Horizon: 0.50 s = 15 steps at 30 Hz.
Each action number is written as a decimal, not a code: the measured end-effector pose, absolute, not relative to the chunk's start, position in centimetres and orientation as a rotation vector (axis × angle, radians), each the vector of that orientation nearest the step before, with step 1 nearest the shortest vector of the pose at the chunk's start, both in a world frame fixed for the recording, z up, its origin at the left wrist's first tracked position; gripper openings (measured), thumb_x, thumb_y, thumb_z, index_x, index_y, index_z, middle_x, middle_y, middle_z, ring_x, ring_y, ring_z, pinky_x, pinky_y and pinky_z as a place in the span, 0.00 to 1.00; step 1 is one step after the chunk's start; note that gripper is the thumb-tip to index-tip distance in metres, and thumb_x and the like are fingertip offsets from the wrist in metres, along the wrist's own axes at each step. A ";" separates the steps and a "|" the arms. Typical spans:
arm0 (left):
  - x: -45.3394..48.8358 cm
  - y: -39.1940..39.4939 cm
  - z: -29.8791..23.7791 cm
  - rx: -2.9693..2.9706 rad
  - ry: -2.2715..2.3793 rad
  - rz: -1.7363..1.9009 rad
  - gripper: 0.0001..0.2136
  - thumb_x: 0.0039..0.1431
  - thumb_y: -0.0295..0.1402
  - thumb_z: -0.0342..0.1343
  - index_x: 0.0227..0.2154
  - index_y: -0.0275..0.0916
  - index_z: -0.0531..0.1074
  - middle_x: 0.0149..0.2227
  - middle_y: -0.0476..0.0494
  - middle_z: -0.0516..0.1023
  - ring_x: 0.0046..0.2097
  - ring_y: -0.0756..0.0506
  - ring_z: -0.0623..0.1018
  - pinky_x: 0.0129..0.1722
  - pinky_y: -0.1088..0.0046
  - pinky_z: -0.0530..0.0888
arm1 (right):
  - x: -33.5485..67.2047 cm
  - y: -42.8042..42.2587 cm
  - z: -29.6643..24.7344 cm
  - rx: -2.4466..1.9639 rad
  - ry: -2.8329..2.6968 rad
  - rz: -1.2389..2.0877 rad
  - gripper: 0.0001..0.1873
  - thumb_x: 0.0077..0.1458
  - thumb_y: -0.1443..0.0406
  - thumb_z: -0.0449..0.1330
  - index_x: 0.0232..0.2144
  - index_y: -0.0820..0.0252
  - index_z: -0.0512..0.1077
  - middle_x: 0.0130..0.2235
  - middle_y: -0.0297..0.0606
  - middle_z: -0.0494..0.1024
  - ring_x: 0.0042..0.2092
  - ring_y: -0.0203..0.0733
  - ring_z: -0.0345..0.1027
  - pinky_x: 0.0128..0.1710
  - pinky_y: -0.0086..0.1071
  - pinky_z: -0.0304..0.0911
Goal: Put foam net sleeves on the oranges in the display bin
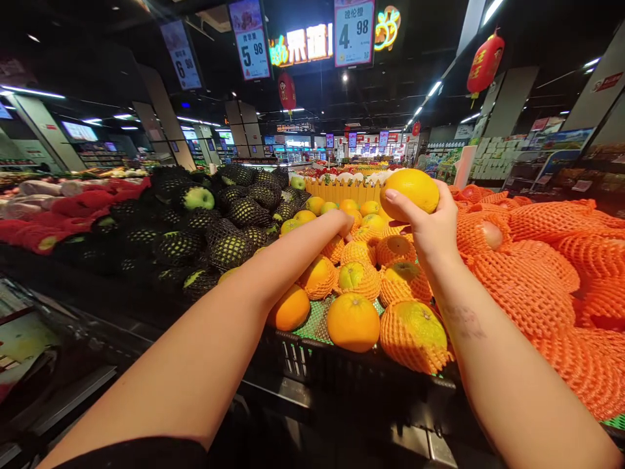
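Note:
My right hand (pixel 437 218) is raised above the fruit, its thumb and fingers wrapped round a bare orange (pixel 414 190). Lower and to the left, my left hand (pixel 344 225) reaches in among the oranges. Its fingers point down and away and are mostly hidden, so I cannot see whether they grip anything. Around it lie several oranges in yellow-orange foam nets, such as a netted orange (pixel 359 279) just in front. Two bare oranges, one in the middle (pixel 353 322) and one at the left (pixel 290 309), rest at the front edge beside a netted greenish-orange one (pixel 414 335).
The oranges fill a black crate (pixel 342 374) with a green liner. Green apples in black nets (pixel 229 251) are heaped at left, fruit in orange-red foam nets (pixel 527 280) at right. A yellow picket divider (pixel 342 191) stands behind. Price signs (pixel 354 32) hang overhead.

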State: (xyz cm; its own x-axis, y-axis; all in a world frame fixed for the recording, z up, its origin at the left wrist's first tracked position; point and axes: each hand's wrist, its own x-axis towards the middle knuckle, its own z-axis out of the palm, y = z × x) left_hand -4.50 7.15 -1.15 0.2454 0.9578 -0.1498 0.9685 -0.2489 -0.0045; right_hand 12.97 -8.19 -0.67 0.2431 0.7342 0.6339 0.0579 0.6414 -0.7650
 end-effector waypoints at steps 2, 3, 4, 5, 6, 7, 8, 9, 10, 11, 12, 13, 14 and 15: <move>-4.1 6.5 -0.9 2.381 1.857 -0.230 0.42 0.37 0.50 0.72 0.55 0.34 0.69 0.52 0.32 0.76 0.61 0.27 0.66 0.62 0.53 0.63 | 13.0 -8.2 -0.7 -0.779 -1.253 0.530 0.40 0.32 0.45 0.73 0.46 0.53 0.70 0.45 0.43 0.74 0.41 0.52 0.74 0.29 0.40 0.74; -4.0 6.2 -0.8 2.370 1.848 -0.269 0.44 0.35 0.50 0.72 0.57 0.36 0.67 0.53 0.33 0.76 0.61 0.28 0.67 0.62 0.52 0.64 | 13.1 -8.2 -0.7 -0.779 -1.247 0.535 0.39 0.32 0.45 0.73 0.46 0.53 0.70 0.45 0.43 0.74 0.41 0.52 0.74 0.28 0.40 0.73; -3.9 5.8 -0.7 2.361 1.844 -0.302 0.46 0.34 0.50 0.73 0.58 0.36 0.66 0.53 0.34 0.75 0.60 0.28 0.68 0.61 0.52 0.64 | 13.0 -8.2 -0.7 -0.778 -1.242 0.541 0.39 0.32 0.46 0.73 0.46 0.54 0.70 0.45 0.43 0.74 0.40 0.51 0.74 0.28 0.40 0.73; -3.8 5.2 -0.5 2.352 1.846 -0.325 0.48 0.33 0.50 0.73 0.59 0.37 0.65 0.54 0.33 0.75 0.60 0.29 0.68 0.61 0.52 0.65 | 13.0 -8.3 -0.7 -0.777 -1.236 0.547 0.39 0.32 0.46 0.73 0.46 0.54 0.70 0.45 0.43 0.74 0.40 0.51 0.74 0.27 0.40 0.73; -3.8 4.5 -0.3 2.351 1.849 -0.326 0.48 0.33 0.50 0.73 0.60 0.37 0.65 0.54 0.33 0.75 0.60 0.29 0.69 0.61 0.53 0.65 | 12.9 -8.4 -0.6 -0.778 -1.231 0.551 0.39 0.32 0.46 0.73 0.45 0.54 0.69 0.45 0.43 0.74 0.39 0.51 0.74 0.27 0.39 0.72; -3.9 3.7 -0.1 2.358 1.862 -0.309 0.47 0.35 0.49 0.72 0.60 0.36 0.64 0.55 0.32 0.74 0.59 0.29 0.69 0.61 0.55 0.65 | 12.8 -8.6 -0.5 -0.778 -1.224 0.555 0.38 0.32 0.47 0.73 0.45 0.54 0.69 0.45 0.43 0.74 0.39 0.51 0.74 0.26 0.39 0.71; -4.3 2.6 0.2 2.371 1.898 -0.281 0.46 0.38 0.49 0.71 0.61 0.35 0.64 0.56 0.30 0.73 0.59 0.30 0.69 0.60 0.57 0.66 | 12.7 -8.7 -0.3 -0.776 -1.214 0.563 0.38 0.32 0.47 0.74 0.44 0.54 0.69 0.44 0.43 0.75 0.38 0.50 0.74 0.26 0.38 0.71; -4.9 1.4 0.5 2.393 1.956 -0.230 0.44 0.42 0.49 0.69 0.61 0.34 0.63 0.57 0.29 0.72 0.59 0.29 0.69 0.60 0.57 0.66 | 12.7 -8.8 0.0 -0.765 -1.199 0.577 0.37 0.32 0.48 0.74 0.44 0.54 0.69 0.44 0.43 0.75 0.38 0.49 0.74 0.25 0.37 0.70; -5.8 0.2 0.8 2.418 2.030 -0.154 0.43 0.46 0.51 0.66 0.62 0.34 0.62 0.59 0.28 0.70 0.59 0.29 0.69 0.59 0.57 0.66 | 12.7 -8.9 0.3 -0.750 -1.179 0.598 0.37 0.32 0.48 0.74 0.44 0.55 0.69 0.44 0.43 0.75 0.37 0.49 0.75 0.25 0.35 0.69; -7.0 -1.1 1.1 2.427 2.114 -0.067 0.42 0.49 0.52 0.63 0.63 0.35 0.60 0.60 0.28 0.69 0.60 0.28 0.69 0.58 0.56 0.66 | 12.8 -8.8 0.5 -0.732 -1.152 0.623 0.37 0.32 0.49 0.74 0.44 0.56 0.69 0.45 0.44 0.76 0.37 0.48 0.75 0.24 0.34 0.68; -8.6 -2.4 1.2 2.432 2.168 0.039 0.41 0.52 0.55 0.60 0.64 0.37 0.58 0.60 0.30 0.69 0.60 0.27 0.68 0.58 0.55 0.66 | 13.0 -8.7 0.7 -0.716 -1.118 0.654 0.37 0.32 0.50 0.74 0.44 0.57 0.69 0.45 0.46 0.76 0.36 0.47 0.75 0.24 0.34 0.68; -10.5 -3.6 1.2 2.408 2.184 0.105 0.41 0.53 0.57 0.58 0.65 0.40 0.57 0.59 0.32 0.69 0.61 0.26 0.67 0.58 0.54 0.66 | 13.2 -8.6 0.7 -0.714 -1.085 0.684 0.38 0.33 0.51 0.74 0.45 0.59 0.69 0.46 0.47 0.76 0.36 0.47 0.75 0.23 0.33 0.67; -12.7 -4.8 0.8 2.350 2.171 0.092 0.41 0.53 0.58 0.58 0.65 0.43 0.57 0.58 0.34 0.71 0.62 0.27 0.66 0.58 0.55 0.66 | 13.4 -8.4 0.5 -0.722 -1.078 0.691 0.38 0.35 0.51 0.74 0.47 0.60 0.69 0.46 0.49 0.76 0.35 0.46 0.75 0.24 0.34 0.67; -15.0 -6.0 0.2 2.273 2.165 0.052 0.41 0.52 0.59 0.58 0.65 0.45 0.57 0.56 0.36 0.73 0.62 0.27 0.66 0.58 0.55 0.66 | 13.4 -8.2 0.0 -0.743 -1.085 0.689 0.37 0.39 0.50 0.72 0.48 0.61 0.69 0.46 0.51 0.76 0.34 0.45 0.75 0.24 0.34 0.67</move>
State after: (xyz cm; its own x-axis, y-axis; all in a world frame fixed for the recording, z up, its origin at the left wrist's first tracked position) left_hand -14.98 -5.96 0.18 0.0483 0.9986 0.0223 0.9985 -0.0489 0.0245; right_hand 13.40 -8.20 0.01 0.3150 0.7968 0.5157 -0.1278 0.5740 -0.8088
